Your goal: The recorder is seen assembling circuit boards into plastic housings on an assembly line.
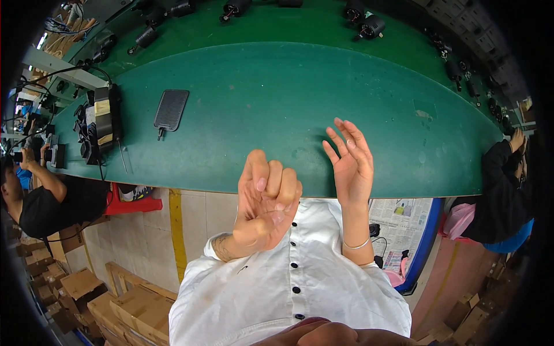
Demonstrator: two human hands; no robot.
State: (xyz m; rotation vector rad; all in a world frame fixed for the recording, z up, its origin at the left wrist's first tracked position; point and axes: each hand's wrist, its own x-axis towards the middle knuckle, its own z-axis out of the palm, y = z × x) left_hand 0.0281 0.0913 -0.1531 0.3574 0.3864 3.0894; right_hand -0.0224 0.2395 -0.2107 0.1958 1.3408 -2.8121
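Note:
My left hand is raised just in front of the bench edge with its palm up. Its fingers curl inward and the thumb tip comes close to them; whether anything small sits between them I cannot make out. To its right, my right hand hovers over the near edge of the green bench, fingers spread and nothing in them. A dark flat rectangular pad with a short stem lies on the bench, well to the left of both hands.
At the bench's left stand a black device with tan bands and a thin screwdriver-like tool. Black motor-like cylinders line the green strip beyond. Other people work at far left and far right. Cardboard boxes stand lower left.

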